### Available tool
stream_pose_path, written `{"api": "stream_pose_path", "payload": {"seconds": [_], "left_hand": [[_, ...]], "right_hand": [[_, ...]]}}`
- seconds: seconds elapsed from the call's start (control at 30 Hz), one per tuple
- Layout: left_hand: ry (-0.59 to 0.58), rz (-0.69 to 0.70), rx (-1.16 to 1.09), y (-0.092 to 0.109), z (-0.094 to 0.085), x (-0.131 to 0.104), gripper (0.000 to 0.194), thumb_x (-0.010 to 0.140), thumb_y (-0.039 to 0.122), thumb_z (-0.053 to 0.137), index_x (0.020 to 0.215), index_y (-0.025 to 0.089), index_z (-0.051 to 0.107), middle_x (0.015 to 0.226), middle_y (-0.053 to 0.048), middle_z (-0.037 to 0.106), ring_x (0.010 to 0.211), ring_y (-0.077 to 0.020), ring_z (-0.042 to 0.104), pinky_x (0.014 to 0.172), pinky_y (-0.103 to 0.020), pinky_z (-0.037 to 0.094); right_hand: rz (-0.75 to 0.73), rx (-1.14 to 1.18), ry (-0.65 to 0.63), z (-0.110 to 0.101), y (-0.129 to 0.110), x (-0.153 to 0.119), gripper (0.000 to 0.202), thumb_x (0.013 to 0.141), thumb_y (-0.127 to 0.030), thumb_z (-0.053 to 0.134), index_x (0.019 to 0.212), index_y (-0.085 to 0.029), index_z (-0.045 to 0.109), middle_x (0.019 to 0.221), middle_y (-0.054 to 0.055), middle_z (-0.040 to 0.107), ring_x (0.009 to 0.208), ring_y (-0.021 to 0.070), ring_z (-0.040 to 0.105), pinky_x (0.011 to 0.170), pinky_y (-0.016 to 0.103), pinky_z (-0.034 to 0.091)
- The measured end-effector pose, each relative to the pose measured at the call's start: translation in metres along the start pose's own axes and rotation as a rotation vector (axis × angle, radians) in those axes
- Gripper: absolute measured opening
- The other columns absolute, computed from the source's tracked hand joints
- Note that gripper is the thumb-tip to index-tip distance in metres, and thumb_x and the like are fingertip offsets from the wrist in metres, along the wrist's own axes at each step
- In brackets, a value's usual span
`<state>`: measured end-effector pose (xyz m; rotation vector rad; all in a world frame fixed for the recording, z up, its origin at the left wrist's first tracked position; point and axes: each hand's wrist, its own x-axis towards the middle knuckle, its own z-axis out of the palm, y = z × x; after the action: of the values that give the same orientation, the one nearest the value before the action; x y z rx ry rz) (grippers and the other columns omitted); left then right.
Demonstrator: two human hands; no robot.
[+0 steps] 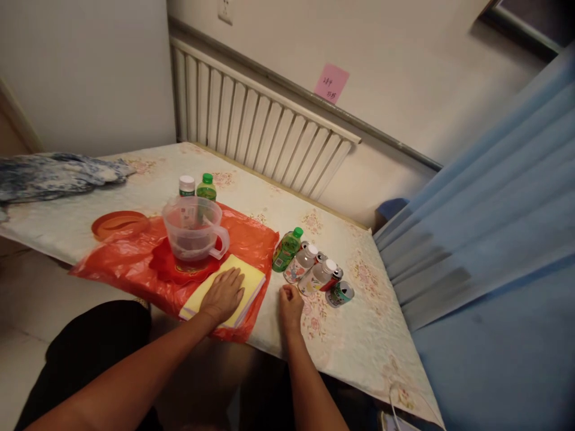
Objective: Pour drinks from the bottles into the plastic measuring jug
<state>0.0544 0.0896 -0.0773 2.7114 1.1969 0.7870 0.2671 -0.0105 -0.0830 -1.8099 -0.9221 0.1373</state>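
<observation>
My left hand [223,294] lies flat, fingers stretched out, on a flat yellow stack [252,276] with paler layers at its edge; whether it is paper or cloth I cannot tell. Under the stack spreads a red plastic bag [117,263]. My right hand [291,308] rests on the tablecloth with curled fingers, and nothing shows in them. Close beyond it stand a green-capped bottle [286,250], two white-capped clear bottles [300,266] and several cans, the nearest a green one [339,295]. A clear measuring jug [191,233] stands in a red scalloped dish [164,266].
Behind the jug are a white-capped bottle [187,184] and another green-capped bottle [207,188]. An orange lid [117,224] lies left of them. Patterned fabric [58,173] is heaped at the far left. A radiator [260,120] lines the wall; a blue curtain [467,227] hangs right.
</observation>
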Motion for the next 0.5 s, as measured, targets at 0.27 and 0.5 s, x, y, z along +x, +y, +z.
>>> {"api": "stream_pose_path", "payload": {"seconds": [0.27, 0.5], "left_hand": [[-0.01, -0.003, 0.033, 0.006, -0.009, -0.001, 0.038, 0.092, 0.025, 0.046, 0.125, 0.013, 0.06, 0.136, -0.017, 0.058, 0.131, -0.0296, 0.048, 0.109, -0.047, 0.036], [-0.03, -0.009, 0.046, 0.006, -0.006, -0.003, 0.039, 0.092, 0.026, 0.046, 0.127, 0.015, 0.058, 0.138, -0.014, 0.057, 0.132, -0.0293, 0.047, 0.11, -0.046, 0.035]], "right_hand": [[-0.156, -0.056, -0.224, 0.052, -0.038, 0.02, 0.02, 0.079, -0.032, 0.055, 0.083, -0.018, 0.068, 0.075, 0.004, 0.067, 0.069, 0.018, 0.058, 0.07, 0.028, 0.046], [-0.168, -0.2, -0.27, 0.066, -0.038, 0.026, 0.016, 0.075, -0.034, 0.061, 0.067, -0.02, 0.064, 0.063, 0.0, 0.06, 0.062, 0.0177, 0.052, 0.063, 0.028, 0.041]]}}
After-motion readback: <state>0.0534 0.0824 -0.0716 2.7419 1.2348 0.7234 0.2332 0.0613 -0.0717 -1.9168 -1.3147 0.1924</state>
